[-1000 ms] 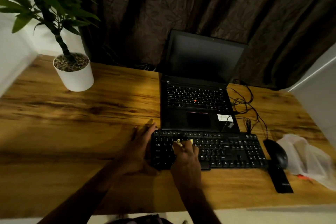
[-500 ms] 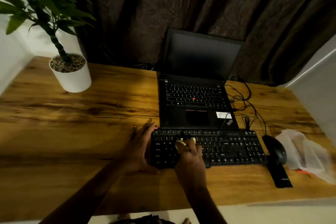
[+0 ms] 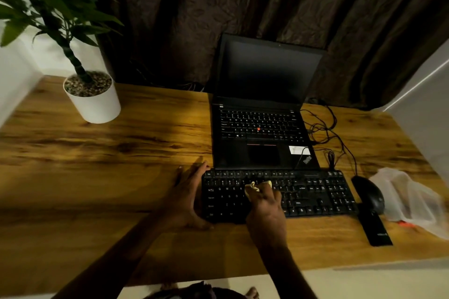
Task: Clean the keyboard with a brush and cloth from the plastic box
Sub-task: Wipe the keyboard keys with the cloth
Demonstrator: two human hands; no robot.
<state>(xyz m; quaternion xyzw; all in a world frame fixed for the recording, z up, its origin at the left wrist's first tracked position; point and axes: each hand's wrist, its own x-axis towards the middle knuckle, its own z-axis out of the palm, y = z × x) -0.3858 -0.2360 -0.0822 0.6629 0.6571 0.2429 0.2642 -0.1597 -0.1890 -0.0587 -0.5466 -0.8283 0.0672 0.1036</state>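
Note:
A black keyboard [image 3: 315, 195] lies on the wooden desk in front of an open laptop. My right hand [image 3: 266, 211] grips a bunched yellow cloth [image 3: 255, 187] and holds it down on the keys left of the keyboard's middle. My left hand [image 3: 187, 196] rests against the keyboard's left end, fingers straight along the edge and thumb at the front corner. A clear plastic box [image 3: 410, 199] sits at the right end of the desk. No brush is visible.
The black laptop [image 3: 262, 133] stands open right behind the keyboard. A black mouse [image 3: 369, 193] and a flat black bar [image 3: 375, 228] lie right of the keyboard, with tangled cables [image 3: 325, 133] behind. A white plant pot [image 3: 93, 101] stands far left.
My right hand has slid the cloth a little to the right and up across the keys. My left hand stays at the keyboard's left end.

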